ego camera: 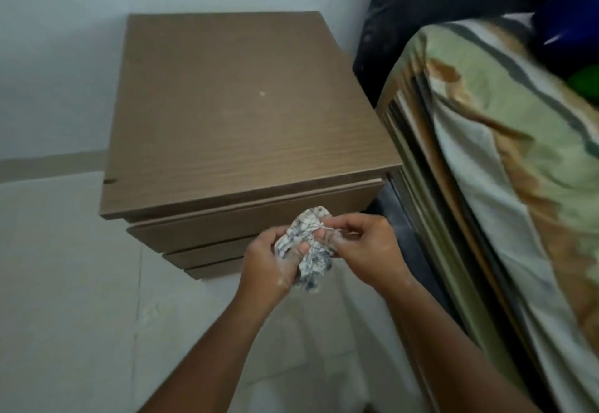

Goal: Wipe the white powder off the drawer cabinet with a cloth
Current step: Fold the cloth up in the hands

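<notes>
The brown wood-grain drawer cabinet (240, 114) stands against the white wall, its drawer fronts facing me. One small speck of white powder (262, 93) lies near the middle of its top, with a faint dusty haze around it. A crumpled white cloth with dark checks (308, 244) hangs in front of the upper drawers. My left hand (269, 260) grips its lower part and carries white powder smears on the fingers. My right hand (363, 244) pinches its upper edge.
A bed with a green, white and tan patterned sheet (505, 159) runs along the cabinet's right side, leaving a narrow dark gap. Dark bedding (421, 7) is piled behind the cabinet's back right corner. White tiled floor (74, 283) lies to the left and front.
</notes>
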Demonstrator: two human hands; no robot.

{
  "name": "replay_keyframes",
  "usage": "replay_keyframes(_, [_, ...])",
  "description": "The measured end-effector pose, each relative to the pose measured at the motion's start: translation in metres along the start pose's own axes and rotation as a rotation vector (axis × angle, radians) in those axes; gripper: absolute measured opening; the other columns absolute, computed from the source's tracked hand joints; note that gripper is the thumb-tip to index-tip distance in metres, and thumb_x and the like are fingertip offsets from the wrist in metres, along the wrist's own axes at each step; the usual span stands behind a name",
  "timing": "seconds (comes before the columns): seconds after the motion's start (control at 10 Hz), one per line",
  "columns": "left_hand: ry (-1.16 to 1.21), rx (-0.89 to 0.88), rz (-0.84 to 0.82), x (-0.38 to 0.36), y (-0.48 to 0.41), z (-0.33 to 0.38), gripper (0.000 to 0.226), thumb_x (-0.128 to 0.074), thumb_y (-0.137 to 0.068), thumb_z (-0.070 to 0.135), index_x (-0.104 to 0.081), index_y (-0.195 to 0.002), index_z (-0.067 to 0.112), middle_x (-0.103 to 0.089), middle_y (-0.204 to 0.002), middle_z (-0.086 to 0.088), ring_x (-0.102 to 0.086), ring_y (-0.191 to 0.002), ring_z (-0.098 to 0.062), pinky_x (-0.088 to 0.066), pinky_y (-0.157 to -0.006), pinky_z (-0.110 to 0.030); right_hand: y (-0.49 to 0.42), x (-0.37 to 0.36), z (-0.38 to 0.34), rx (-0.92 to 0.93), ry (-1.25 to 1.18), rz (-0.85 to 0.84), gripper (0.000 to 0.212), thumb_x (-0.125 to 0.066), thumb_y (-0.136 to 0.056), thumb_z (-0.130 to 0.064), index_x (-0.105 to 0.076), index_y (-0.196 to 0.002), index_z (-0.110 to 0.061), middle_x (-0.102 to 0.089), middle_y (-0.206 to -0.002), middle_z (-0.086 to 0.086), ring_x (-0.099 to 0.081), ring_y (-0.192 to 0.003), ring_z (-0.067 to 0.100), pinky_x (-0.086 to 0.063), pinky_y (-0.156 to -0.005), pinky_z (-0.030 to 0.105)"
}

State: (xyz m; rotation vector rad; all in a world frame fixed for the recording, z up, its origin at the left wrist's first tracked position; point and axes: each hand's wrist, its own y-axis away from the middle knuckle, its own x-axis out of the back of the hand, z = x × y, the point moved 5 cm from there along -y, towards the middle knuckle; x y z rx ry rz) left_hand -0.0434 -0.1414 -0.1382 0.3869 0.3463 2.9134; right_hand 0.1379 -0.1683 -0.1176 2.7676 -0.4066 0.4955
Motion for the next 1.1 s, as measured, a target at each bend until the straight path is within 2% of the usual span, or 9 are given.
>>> replay_keyframes(0.1, [-0.024, -0.106, 0.148, 0.000, -0.003, 0.083, 0.026, -0.080, -0.084, 0.017, -0.064, -0.104, 0.021, -0.070, -0.091, 0.012, -0.066, -0.075, 0.008, -0.054, -0.074, -0.013, -0.005, 0.043, -0.062, 0.004, -0.026, 0.099, 0.019, -0.088, -0.081, -0.026, -0.082, -0.097, -0.020, -0.080, -0.088, -0.007, -0.077, -0.084, 0.006, -0.064, -0.086, 0.035])
replay_keyframes(0.2, [-0.072, -0.196, 0.197, -0.008, -0.020, 0.143, 0.023, -0.079, -0.085, 0.025, -0.067, -0.105, 0.021, -0.074, -0.094, 0.005, -0.071, -0.083, -0.010, -0.058, -0.078, -0.027, -0.026, 0.071, -0.112, 0.027, 0.006, 0.169, 0.024, -0.086, -0.081, -0.032, -0.081, -0.101, -0.018, -0.080, -0.087, -0.007, -0.076, -0.082, 0.002, -0.064, -0.085, 0.033])
replay_keyframes(0.4, [-0.255, -0.266, 0.148, -0.029, -0.105, 0.199, 0.033, -0.079, -0.086, 0.025, -0.074, -0.116, 0.012, -0.077, -0.105, -0.003, -0.071, -0.093, -0.013, -0.054, -0.084, -0.021, -0.103, 0.095, -0.151, 0.112, 0.218, 0.282, 0.024, -0.079, -0.085, -0.038, -0.082, -0.103, -0.022, -0.077, -0.087, -0.011, -0.071, -0.081, -0.001, -0.058, -0.084, 0.020])
replay_keyframes(0.5, [-0.518, -0.288, 0.089, -0.039, -0.141, 0.183, 0.039, -0.073, -0.090, 0.023, -0.069, -0.127, 0.012, -0.071, -0.126, -0.008, -0.067, -0.114, -0.020, -0.050, -0.101, -0.026, -0.130, 0.081, -0.139, 0.132, 0.517, 0.221, 0.025, -0.068, -0.095, -0.039, -0.079, -0.112, -0.026, -0.078, -0.105, -0.004, -0.072, -0.099, 0.015, -0.055, -0.094, 0.035])
replay_keyframes(0.6, [-0.876, -0.388, -0.052, -0.054, -0.158, 0.164, 0.049, -0.056, -0.099, 0.014, -0.048, -0.148, 0.009, -0.035, -0.160, -0.013, -0.034, -0.149, -0.025, -0.026, -0.124, -0.035, -0.140, 0.060, -0.123, 0.114, 1.028, 0.076, 0.035, -0.047, -0.105, -0.030, -0.057, -0.138, -0.034, -0.059, -0.144, -0.006, -0.051, -0.134, 0.023, -0.033, -0.109, 0.052])
replay_keyframes(0.7, [-1.112, -0.341, -0.259, -0.067, -0.163, 0.150, 0.070, -0.042, -0.100, -0.003, -0.011, -0.160, 0.012, -0.004, -0.169, -0.006, -0.003, -0.156, -0.018, -0.002, -0.125, -0.029, -0.144, 0.047, -0.109, 0.075, 1.179, -0.081, 0.055, -0.037, -0.109, -0.025, -0.018, -0.160, -0.032, -0.020, -0.169, -0.010, -0.004, -0.159, 0.025, -0.005, -0.115, 0.076])
replay_keyframes(0.8, [-1.136, -0.311, -0.257, -0.071, -0.162, 0.147, 0.080, -0.042, -0.094, -0.011, -0.005, -0.161, 0.014, 0.002, -0.169, -0.006, 0.001, -0.156, -0.016, -0.005, -0.125, -0.028, -0.146, 0.047, -0.101, 0.096, 1.228, -0.100, 0.062, -0.036, -0.109, -0.026, -0.003, -0.162, -0.026, -0.016, -0.170, -0.010, 0.011, -0.158, 0.026, 0.011, -0.105, 0.085])
replay_keyframes(1.0, [-1.247, -0.177, -0.348, -0.077, -0.167, 0.151, 0.082, -0.044, -0.096, -0.004, 0.003, -0.161, 0.015, 0.010, -0.169, -0.005, 0.003, -0.156, -0.020, -0.011, -0.124, -0.034, -0.142, 0.049, -0.100, 0.097, 1.236, -0.105, 0.063, -0.038, -0.107, -0.023, -0.006, -0.162, -0.025, -0.015, -0.170, -0.008, 0.012, -0.158, 0.028, 0.016, -0.103, 0.083])
replay_keyframes(1.1, [-1.305, -0.196, -0.359, -0.074, -0.162, 0.168, 0.072, -0.044, -0.099, 0.004, -0.009, -0.161, 0.013, -0.006, -0.169, -0.008, -0.014, -0.155, -0.025, -0.023, -0.124, -0.039, -0.141, 0.047, -0.105, 0.032, 1.210, -0.173, 0.062, -0.034, -0.109, -0.027, -0.002, -0.162, -0.027, -0.005, -0.172, -0.005, 0.012, -0.158, 0.029, 0.015, -0.106, 0.083])
